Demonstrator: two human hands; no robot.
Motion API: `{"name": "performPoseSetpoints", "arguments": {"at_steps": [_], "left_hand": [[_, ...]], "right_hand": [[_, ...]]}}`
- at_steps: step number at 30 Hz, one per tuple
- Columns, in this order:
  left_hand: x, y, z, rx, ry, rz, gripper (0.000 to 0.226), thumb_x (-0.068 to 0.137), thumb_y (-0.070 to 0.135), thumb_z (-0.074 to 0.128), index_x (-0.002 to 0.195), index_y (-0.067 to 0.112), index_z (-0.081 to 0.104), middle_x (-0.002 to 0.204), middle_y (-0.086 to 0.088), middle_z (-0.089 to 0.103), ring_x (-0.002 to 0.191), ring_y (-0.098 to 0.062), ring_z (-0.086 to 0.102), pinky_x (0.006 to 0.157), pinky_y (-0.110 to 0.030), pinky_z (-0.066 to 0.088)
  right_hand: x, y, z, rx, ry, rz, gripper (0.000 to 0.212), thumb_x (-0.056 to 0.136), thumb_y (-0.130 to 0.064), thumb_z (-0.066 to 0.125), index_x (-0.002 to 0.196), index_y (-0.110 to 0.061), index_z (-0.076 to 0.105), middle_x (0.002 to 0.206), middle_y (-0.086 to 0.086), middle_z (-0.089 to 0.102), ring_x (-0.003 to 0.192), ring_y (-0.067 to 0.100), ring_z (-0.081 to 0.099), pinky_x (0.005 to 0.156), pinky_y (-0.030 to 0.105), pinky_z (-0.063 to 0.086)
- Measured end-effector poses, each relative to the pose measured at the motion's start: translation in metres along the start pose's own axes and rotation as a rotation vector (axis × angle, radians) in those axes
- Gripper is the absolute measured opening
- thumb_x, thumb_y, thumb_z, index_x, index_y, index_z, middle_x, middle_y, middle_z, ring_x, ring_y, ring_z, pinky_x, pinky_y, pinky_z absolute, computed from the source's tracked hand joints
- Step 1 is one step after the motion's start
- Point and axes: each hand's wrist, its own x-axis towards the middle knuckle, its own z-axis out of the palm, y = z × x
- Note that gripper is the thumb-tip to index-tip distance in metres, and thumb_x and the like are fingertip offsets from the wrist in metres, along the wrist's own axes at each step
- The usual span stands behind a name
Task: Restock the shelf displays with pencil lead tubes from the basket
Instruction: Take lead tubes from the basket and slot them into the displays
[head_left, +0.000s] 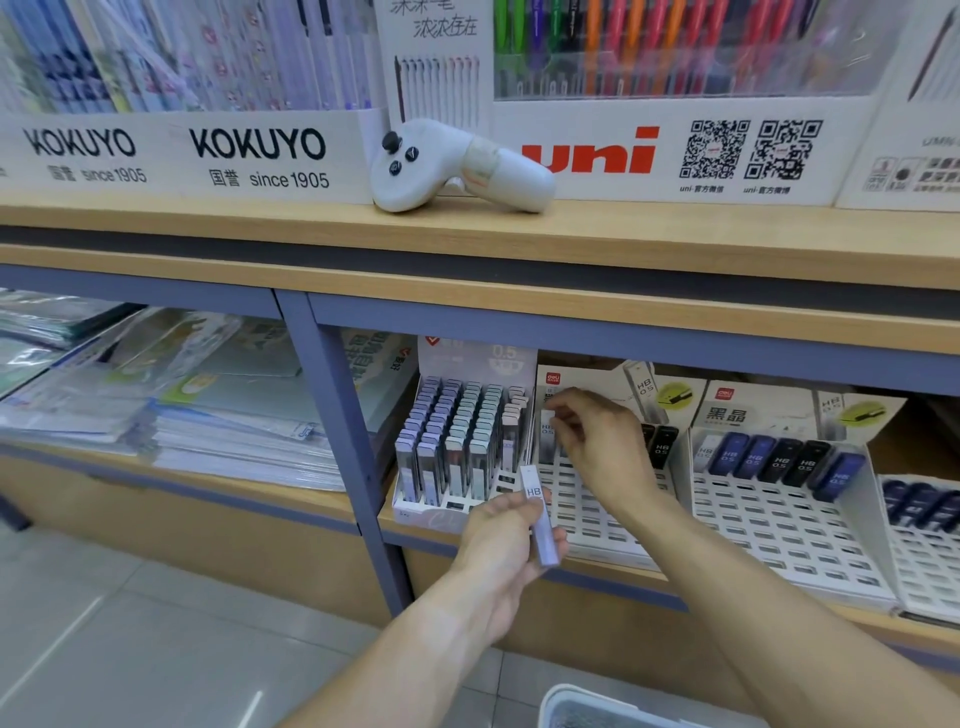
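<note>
Left hand (506, 540) gripping an HB lead tube (540, 519); right hand (597, 441) pinching another tube (547, 435) at the display rack (597, 514).

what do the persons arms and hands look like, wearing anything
Both forearms are bare as far as the picture shows: no sleeves, gloves, watch, rings or bands visible on the left hand or the right hand.
</note>
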Motion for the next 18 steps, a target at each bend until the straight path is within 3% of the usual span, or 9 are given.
{"name": "performPoseSetpoints", "arguments": {"at_steps": [5, 9, 12, 14, 16, 18], "left_hand": [[0.0, 0.0, -0.002, 0.008, 0.0, 0.016, 0.023, 0.101, -0.001, 0.057, 0.124, 0.001, 0.056, 0.118, -0.021, 0.066, 0.092, -0.033, 0.069, 0.087, -0.046, 0.062], [-0.001, 0.0, -0.001, 0.044, -0.005, 0.044, 0.021, 0.1, -0.007, 0.055, 0.118, 0.003, 0.057, 0.112, -0.021, 0.066, 0.093, -0.031, 0.067, 0.093, -0.047, 0.059], [-0.002, -0.001, 0.0, 0.062, 0.008, 0.06, 0.02, 0.098, -0.009, 0.055, 0.104, 0.01, 0.057, 0.108, -0.021, 0.067, 0.097, -0.031, 0.068, 0.096, -0.046, 0.058], [-0.001, -0.002, -0.001, 0.082, 0.004, 0.085, 0.022, 0.097, -0.008, 0.059, 0.112, 0.009, 0.06, 0.109, -0.02, 0.07, 0.099, -0.031, 0.07, 0.095, -0.046, 0.058], [0.003, -0.005, -0.002, 0.088, 0.006, 0.107, 0.026, 0.096, -0.006, 0.062, 0.118, 0.008, 0.061, 0.11, -0.018, 0.072, 0.103, -0.032, 0.071, 0.094, -0.045, 0.059], [0.006, -0.005, -0.004, 0.088, 0.017, 0.125, 0.025, 0.095, -0.005, 0.064, 0.116, 0.009, 0.062, 0.109, -0.017, 0.073, 0.106, -0.033, 0.071, 0.093, -0.044, 0.06]], "right_hand": [[-0.007, 0.0, -0.003, 0.042, -0.028, 0.029, 0.025, 0.088, -0.006, 0.072, 0.108, -0.019, 0.074, 0.1, -0.003, 0.075, 0.087, 0.014, 0.071, 0.08, 0.034, 0.06], [-0.011, 0.003, 0.0, -0.031, -0.008, 0.0, 0.023, 0.088, -0.002, 0.071, 0.105, -0.015, 0.078, 0.103, 0.002, 0.07, 0.086, 0.022, 0.07, 0.077, 0.029, 0.055], [-0.01, 0.005, 0.002, -0.066, -0.077, 0.041, 0.03, 0.09, -0.003, 0.068, 0.116, -0.016, 0.076, 0.106, 0.003, 0.061, 0.087, 0.024, 0.066, 0.077, 0.032, 0.054], [-0.012, 0.002, -0.003, -0.044, -0.086, 0.081, 0.035, 0.091, -0.005, 0.066, 0.122, -0.019, 0.072, 0.109, 0.001, 0.062, 0.086, 0.019, 0.065, 0.079, 0.033, 0.055], [-0.018, -0.003, -0.014, 0.084, -0.053, 0.201, 0.033, 0.092, -0.005, 0.063, 0.12, -0.022, 0.07, 0.101, -0.005, 0.069, 0.082, 0.013, 0.066, 0.077, 0.032, 0.056], [-0.029, -0.013, -0.025, 0.374, -0.096, 0.365, 0.026, 0.095, -0.004, 0.061, 0.111, -0.022, 0.068, 0.086, -0.006, 0.073, 0.078, 0.013, 0.071, 0.072, 0.032, 0.058]]}}
